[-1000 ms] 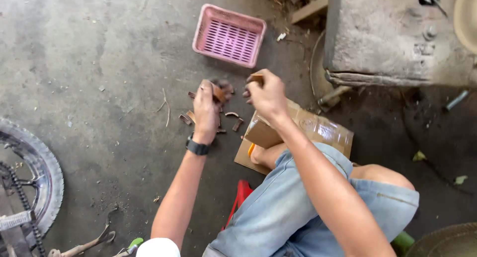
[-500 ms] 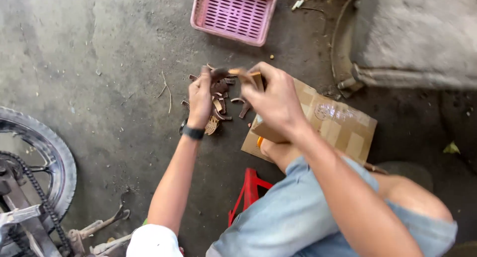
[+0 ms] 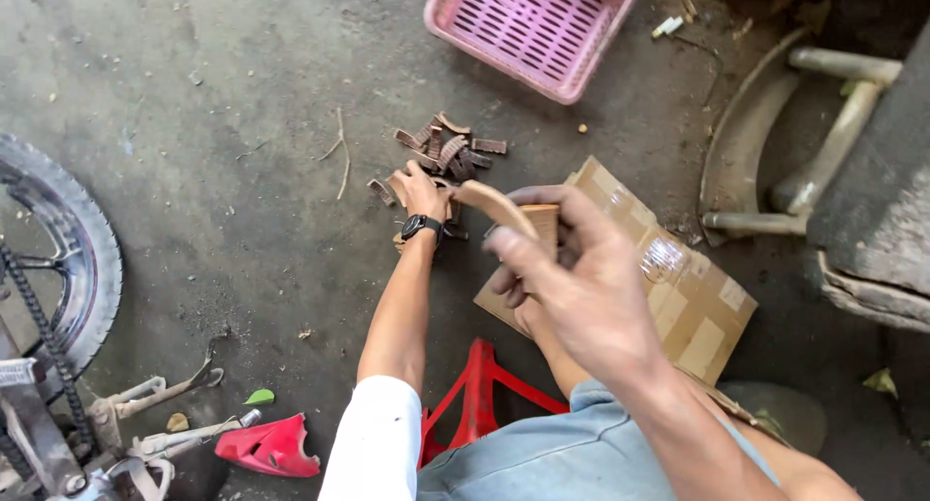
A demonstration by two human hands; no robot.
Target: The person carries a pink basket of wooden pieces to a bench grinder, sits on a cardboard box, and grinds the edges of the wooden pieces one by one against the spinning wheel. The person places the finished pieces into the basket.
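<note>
My right hand (image 3: pixel 581 288) is raised close to the camera and grips a curved tan strip (image 3: pixel 496 205) by one end. My left hand (image 3: pixel 422 193), with a black watch on the wrist, reaches down to the floor and rests on a pile of several small brown ribbed curved pieces (image 3: pixel 448 152). Whether its fingers hold one of them is hidden. A flattened cardboard box (image 3: pixel 678 288) lies on the floor under my right arm.
A pink slotted plastic basket (image 3: pixel 531 26) lies upside down at the top. A motorcycle wheel and chain (image 3: pixel 48 268) stand at the left, with metal parts and a red plastic piece (image 3: pixel 271 448) below. A red stool (image 3: pixel 480 404) is under me. Concrete block and pipes at right.
My right hand has lifted away from the pile toward the camera, bringing the curved tan strip up. The left hand stays on the pile. The view has tilted down slightly.
</note>
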